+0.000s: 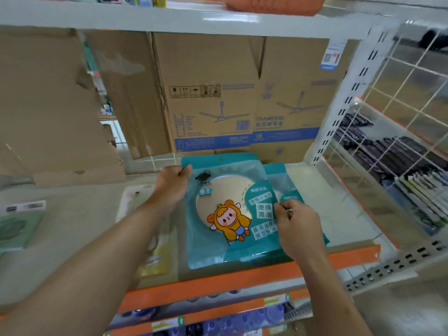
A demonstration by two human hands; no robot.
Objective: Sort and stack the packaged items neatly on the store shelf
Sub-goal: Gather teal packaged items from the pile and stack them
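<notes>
A white metal store shelf with an orange front edge (344,209) fills the middle of the view. Along its far side stand large brown cardboard boxes printed with ceiling fans and a blue band (218,98). To the right, a white wire mesh panel (402,93) closes off the bay, with rows of dark packaged goods beyond it.

A teal plastic pouch with a cartoon sheep figure (208,251) lies flat on the shelf near the front edge. Through its clear window a round, pale gold mirror (218,197) shows inside. A second teal pouch (278,174) lies partly under the first, poking out on its right; its contents are mostly covered.

The left hand (173,184) pinches the far left corner of the top pouch between thumb and fingers. The right hand (298,226), fingers curled, grips the pouch's right edge.
</notes>
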